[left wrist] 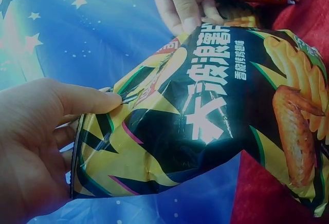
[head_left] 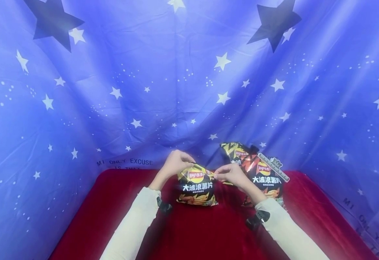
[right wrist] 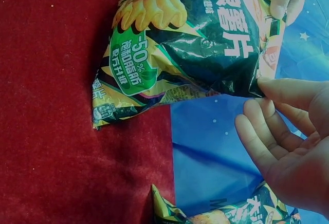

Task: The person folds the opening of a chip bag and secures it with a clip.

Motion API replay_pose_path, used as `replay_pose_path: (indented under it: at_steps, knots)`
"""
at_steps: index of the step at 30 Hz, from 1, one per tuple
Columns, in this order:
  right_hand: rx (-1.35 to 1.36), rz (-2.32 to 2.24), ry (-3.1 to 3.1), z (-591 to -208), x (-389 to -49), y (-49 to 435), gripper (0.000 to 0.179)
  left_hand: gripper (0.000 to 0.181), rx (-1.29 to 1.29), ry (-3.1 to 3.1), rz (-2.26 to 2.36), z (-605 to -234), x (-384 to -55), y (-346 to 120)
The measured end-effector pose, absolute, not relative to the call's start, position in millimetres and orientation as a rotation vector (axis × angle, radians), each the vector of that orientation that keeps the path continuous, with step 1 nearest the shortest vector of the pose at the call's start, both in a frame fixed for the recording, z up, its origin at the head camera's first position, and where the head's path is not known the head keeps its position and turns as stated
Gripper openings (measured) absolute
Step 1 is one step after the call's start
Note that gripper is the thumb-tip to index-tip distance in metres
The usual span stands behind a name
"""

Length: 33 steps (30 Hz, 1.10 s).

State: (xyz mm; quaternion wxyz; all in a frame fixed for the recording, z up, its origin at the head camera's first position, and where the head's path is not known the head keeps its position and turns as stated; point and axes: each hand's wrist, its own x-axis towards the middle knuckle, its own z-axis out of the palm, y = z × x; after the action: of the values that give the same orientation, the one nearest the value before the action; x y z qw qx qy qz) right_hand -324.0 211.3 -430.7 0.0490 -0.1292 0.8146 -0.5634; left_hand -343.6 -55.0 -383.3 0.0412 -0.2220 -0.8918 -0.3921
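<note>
A black and yellow bag of Lay's potato chips [head_left: 197,196] stands upright near the back of the red cloth, printed front facing me. My left hand [head_left: 174,163] pinches its top edge between thumb and fingers; in the left wrist view the thumb [left wrist: 95,100] lies on the creased foil. At the bag's upper right side, my right hand [head_left: 232,174] pinches the edge. The right wrist view shows that thumb [right wrist: 285,89] on the foil corner, with the other fingers loosely bent below. Chips and a chicken wing are pictured on the bag's lower front.
To the right stand a red and black chip bag [head_left: 263,180] and, partly behind it, another yellow and black bag [head_left: 233,148]. A piano-keyboard-shaped strip [head_left: 274,167] leans across the red bag's top. Red cloth [head_left: 205,234] covers the table; a blue star-printed curtain [head_left: 176,90] hangs behind.
</note>
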Motion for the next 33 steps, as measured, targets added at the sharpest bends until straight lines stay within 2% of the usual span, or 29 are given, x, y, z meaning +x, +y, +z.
replay_pose_path:
  at_steps: [20,33]
  knots:
    - [-0.448,-1.664,2.530,-429,-321,216,0.025,0.011,-0.691,-2.716,-1.218,-385,-341,-55]
    - [-0.445,-1.505,2.636,-405,-312,230,0.029,0.011,-0.697,-2.698,-1.209,-386,-341,-55]
